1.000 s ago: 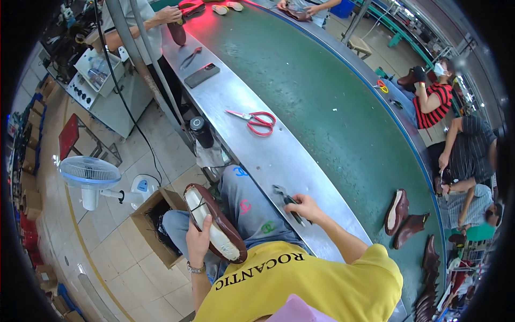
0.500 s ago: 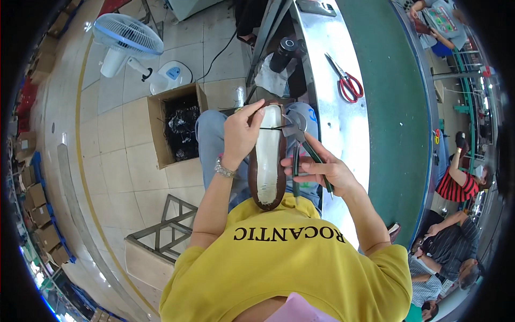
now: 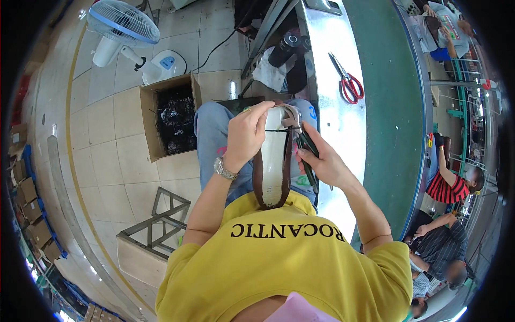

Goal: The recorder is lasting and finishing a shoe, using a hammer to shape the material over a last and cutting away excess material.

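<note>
A brown shoe [image 3: 272, 172] lies on my lap, its long white underside facing up. My left hand [image 3: 245, 137] is closed on its far left edge. Across the far part of the white surface runs a thin black strip [image 3: 275, 130], and another length of it trails toward me. My right hand [image 3: 328, 163] is wrapped round a pair of pliers [image 3: 307, 145] with dark green handles. The pliers' head lies over the shoe's right edge, at the end of the strip. Whether the jaws bite it is too small to tell.
Red-handled scissors [image 3: 350, 86] and a phone [image 3: 323, 6] lie on the metal bench at my right. An open carton [image 3: 145, 121] with black scraps stands on the floor to the left, near a fan [image 3: 123, 24]. Several people sit beyond the green surface [image 3: 389, 107].
The pliers' handles have come together in my right hand, and their head has turned over the shoe's right edge. A length of black strip now trails along the white surface. The view has shifted slightly.
</note>
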`<state>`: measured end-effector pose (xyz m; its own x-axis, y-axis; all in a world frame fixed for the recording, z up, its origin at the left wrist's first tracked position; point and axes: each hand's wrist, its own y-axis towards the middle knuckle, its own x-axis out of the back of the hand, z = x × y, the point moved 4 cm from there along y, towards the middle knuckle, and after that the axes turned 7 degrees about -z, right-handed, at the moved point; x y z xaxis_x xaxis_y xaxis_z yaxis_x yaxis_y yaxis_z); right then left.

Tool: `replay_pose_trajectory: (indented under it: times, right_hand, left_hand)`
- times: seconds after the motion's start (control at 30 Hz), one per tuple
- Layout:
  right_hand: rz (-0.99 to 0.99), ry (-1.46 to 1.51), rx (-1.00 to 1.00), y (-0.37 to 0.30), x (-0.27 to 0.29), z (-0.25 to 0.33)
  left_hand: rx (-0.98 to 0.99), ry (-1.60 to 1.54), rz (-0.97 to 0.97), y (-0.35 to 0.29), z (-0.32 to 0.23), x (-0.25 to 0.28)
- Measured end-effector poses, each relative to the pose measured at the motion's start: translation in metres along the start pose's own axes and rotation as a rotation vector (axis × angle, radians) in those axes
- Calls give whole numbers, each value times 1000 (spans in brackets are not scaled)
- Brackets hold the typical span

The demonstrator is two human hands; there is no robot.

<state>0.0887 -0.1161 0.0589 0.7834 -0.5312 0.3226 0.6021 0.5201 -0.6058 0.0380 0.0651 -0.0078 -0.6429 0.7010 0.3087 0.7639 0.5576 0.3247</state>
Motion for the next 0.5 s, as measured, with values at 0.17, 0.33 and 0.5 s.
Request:
replay_pose_trajectory:
  times: [0.17, 0.33, 0.5]
  right_hand:
    - [21, -230, 203, -3, 23, 15]
    - [-398, -119, 351, 9, 28, 47]
    - [-542, -260, 493, 73, 9, 18]
  left_hand:
    - [136, 80, 113, 5, -7, 4]
    - [-96, 56, 87, 20, -6, 0]
    - [-112, 144, 135, 23, -4, -9]
